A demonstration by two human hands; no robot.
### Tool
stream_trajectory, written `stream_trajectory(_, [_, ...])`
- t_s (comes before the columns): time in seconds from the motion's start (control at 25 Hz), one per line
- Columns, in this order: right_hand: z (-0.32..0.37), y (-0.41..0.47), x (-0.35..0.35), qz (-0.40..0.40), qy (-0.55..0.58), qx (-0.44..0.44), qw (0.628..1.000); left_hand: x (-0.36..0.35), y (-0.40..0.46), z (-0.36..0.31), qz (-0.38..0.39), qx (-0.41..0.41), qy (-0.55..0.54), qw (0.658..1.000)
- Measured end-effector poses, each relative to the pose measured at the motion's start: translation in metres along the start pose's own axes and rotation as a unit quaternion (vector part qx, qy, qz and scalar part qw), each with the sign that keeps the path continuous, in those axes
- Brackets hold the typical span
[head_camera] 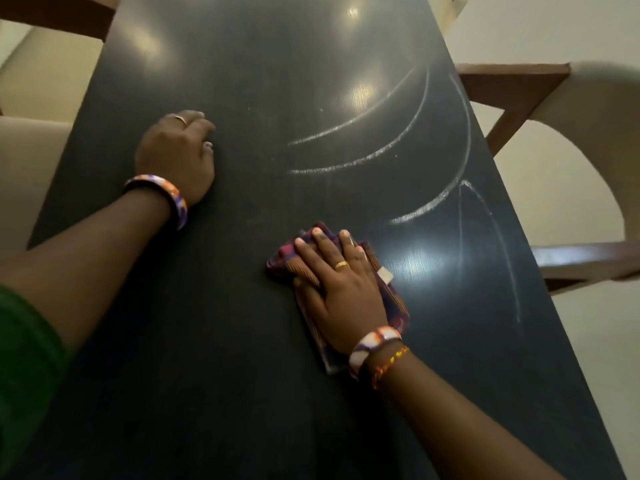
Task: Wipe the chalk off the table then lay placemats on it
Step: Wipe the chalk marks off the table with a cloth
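Single head-worn view looks steeply down, close over the dark table [242,375]

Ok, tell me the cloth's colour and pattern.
The cloth is striped maroon, purple and orange; head view, the only one.

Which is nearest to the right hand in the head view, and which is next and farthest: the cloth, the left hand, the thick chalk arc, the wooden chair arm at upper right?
From the right hand:
1. Cloth, directly under the palm.
2. Thick chalk arc, just ahead, to the right.
3. Left hand, ahead, to the left, knuckles on the table.
4. Wooden chair arm, beyond the table's right edge.
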State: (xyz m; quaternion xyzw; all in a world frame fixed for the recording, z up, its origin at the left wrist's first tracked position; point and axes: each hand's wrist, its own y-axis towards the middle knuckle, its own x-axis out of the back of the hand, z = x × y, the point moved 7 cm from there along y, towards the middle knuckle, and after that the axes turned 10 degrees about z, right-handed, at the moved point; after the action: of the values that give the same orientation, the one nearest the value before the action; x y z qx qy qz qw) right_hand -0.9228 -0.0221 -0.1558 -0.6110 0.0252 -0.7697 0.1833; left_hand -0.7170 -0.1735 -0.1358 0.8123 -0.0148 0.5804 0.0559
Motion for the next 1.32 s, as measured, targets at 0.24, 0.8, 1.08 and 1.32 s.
stream_trajectory(0.24, [0.003, 0.220, 0.054, -0.027, 0.014, -0.019, 0.999, -0.021, 0.062, 0.002, 0.036, 0.105, -0.032, 0.993])
stream_trajectory(0.8, [0.026, 0.267, 0.060, -0.031, 0.013, 0.012, 0.999, -0.026, 0.060, 0.006, 0.035, 0.103, -0.020, 0.994])
stream_trajectory(1.08, [-0.057, 0.208, 0.075, -0.083, 0.043, -0.067, 0.993, -0.024, 0.058, 0.005, 0.051, 0.090, -0.028, 0.994])
stream_trajectory(1.32, [-0.038, 0.100, 0.041, -0.052, -0.010, -0.054, 0.997, -0.034, 0.060, -0.008, 0.085, 0.059, 0.020, 0.994])
